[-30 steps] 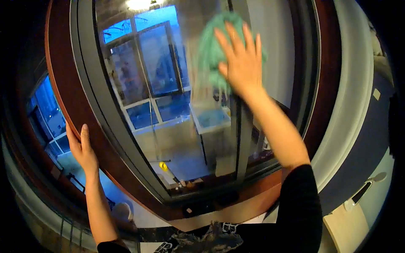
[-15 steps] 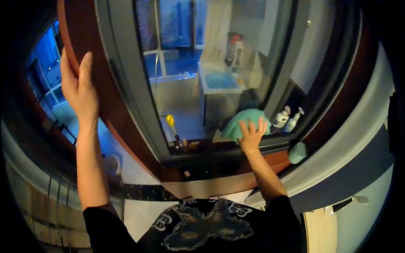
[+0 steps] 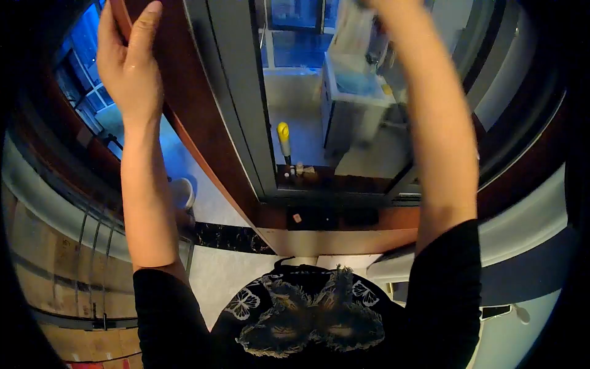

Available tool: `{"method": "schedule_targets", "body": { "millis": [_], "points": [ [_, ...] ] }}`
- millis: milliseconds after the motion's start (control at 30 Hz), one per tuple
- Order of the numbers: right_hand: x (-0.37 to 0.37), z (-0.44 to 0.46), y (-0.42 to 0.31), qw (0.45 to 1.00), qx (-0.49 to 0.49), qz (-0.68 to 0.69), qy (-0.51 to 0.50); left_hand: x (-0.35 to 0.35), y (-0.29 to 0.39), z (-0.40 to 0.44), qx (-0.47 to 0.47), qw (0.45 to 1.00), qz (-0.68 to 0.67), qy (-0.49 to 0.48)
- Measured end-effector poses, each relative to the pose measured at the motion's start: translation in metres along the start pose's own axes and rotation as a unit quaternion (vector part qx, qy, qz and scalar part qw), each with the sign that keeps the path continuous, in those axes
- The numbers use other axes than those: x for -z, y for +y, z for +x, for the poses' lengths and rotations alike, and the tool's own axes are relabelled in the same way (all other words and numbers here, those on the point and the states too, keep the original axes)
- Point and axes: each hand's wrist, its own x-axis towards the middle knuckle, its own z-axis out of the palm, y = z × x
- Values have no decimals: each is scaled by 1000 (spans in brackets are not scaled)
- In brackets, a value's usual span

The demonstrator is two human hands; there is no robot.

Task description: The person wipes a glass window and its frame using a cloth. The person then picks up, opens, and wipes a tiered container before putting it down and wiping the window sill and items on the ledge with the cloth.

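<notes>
My left hand (image 3: 130, 71) is wrapped round the edge of the reddish-brown wooden frame (image 3: 178, 74), thumb on the near face and fingers on the far side. My right arm reaches up across the window glass (image 3: 301, 117). Only the base of my right hand (image 3: 393, 6) shows at the top edge of the view; its fingers are cut off, so its grip is hidden. The green cloth from before is out of view. Dark grey metal (image 3: 236, 98) borders the glass on the left.
Behind the glass stand a yellow-topped tool (image 3: 283, 134), a few small items on the sill (image 3: 299, 169) and a white washstand (image 3: 353, 98). A black object (image 3: 310, 218) lies on the wooden ledge (image 3: 393, 222). Cardboard boxes (image 3: 55, 258) are at the lower left.
My right hand has risen from the lower glass to the top edge, and the green cloth has left the view. The view has shifted; my left hand stays on the frame.
</notes>
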Motion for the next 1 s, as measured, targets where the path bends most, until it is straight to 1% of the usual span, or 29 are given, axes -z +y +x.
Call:
{"method": "schedule_targets", "body": {
  "millis": [33, 67, 100, 133, 167, 200, 267, 300, 333, 367, 400, 433, 467, 533, 567, 600, 667, 700, 733, 767, 800, 867, 900, 933, 1000],
  "points": [
    [9, -21, -26, 998, 40, 26, -38, -1, 0, 0, -3, 1000, -4, 3],
    [26, -56, -52, 993, 41, 58, -95, 2, -5, 1, 13, 1000, 4, -3],
    [42, -90, -78, 984, 39, 90, -152, -3, -3, 1, 17, 1000, 0, -12],
    [58, -136, -103, 966, 0, 128, -224, -8, -2, 1, 13, 999, -41, 3],
    [72, -192, -123, 968, 4, 106, -229, -10, 0, -4, 16, 997, -78, 16],
    [84, -242, -142, 970, 14, 84, -226, -10, 0, -4, 39, 992, -115, 13],
    [130, -318, -165, 942, -3, 165, -292, -9, 4, -6, 48, 996, -71, 14],
    [150, -346, -185, 925, -17, 183, -333, -5, 10, -5, 49, 996, -69, 12],
    [163, -365, -201, 905, -32, 198, -375, -6, 11, -5, 50, 997, -51, 19],
    [177, -371, -212, 903, -38, 193, -382, -10, 12, -8, 54, 998, -37, 24],
    [186, -373, -222, 889, -82, 224, -392, -13, 8, -8, 45, 998, -21, 27],
    [193, -375, -225, 873, -125, 252, -399, -9, -2, -8, 57, 998, -28, 10],
    [196, -376, -222, 873, -130, 242, -402, -8, -9, -9, 67, 997, -34, -7],
    [200, -379, -218, 879, -92, 230, -408, -15, -18, -13, 70, 997, -16, 12],
    [208, -392, -212, 869, -88, 240, -424, -17, -15, -14, 103, 995, -7, 14],
    [219, -403, -207, 867, -94, 233, -431, -16, -20, -13, 112, 993, -18, 10],
    [230, -421, -192, 836, -62, 199, -508, -12, -30, -11, 132, 991, -39, 3],
    [237, -420, -181, 816, -48, 171, -550, -18, -25, -14, 133, 990, -53, 9],
    [245, -421, -168, 815, -51, 169, -552, -21, -21, -17, 135, 989, -64, 17],
    [252, -423, -150, 799, -56, 154, -579, -18, -23, -17, 135, 988, -68, 16],
    [260, -427, -131, 782, -61, 138, -605, -13, -30, -14, 125, 992, -32, 9],
    [278, -444, -85, 770, -59, 73, -631, -13, -29, -10, 109, 994, 0, 3],
    [285, -445, -63, 758, -92, 45, -645, -15, -25, -13, 146, 989, -20, 16],
    [292, -442, -45, 741, -127, 18, -659, -16, -26, -14, 155, 987, -37, 18],
    [301, -426, -15, 738, -191, 13, -647, -17, -28, -15, 174, 982, -72, 21]
  ]
}}
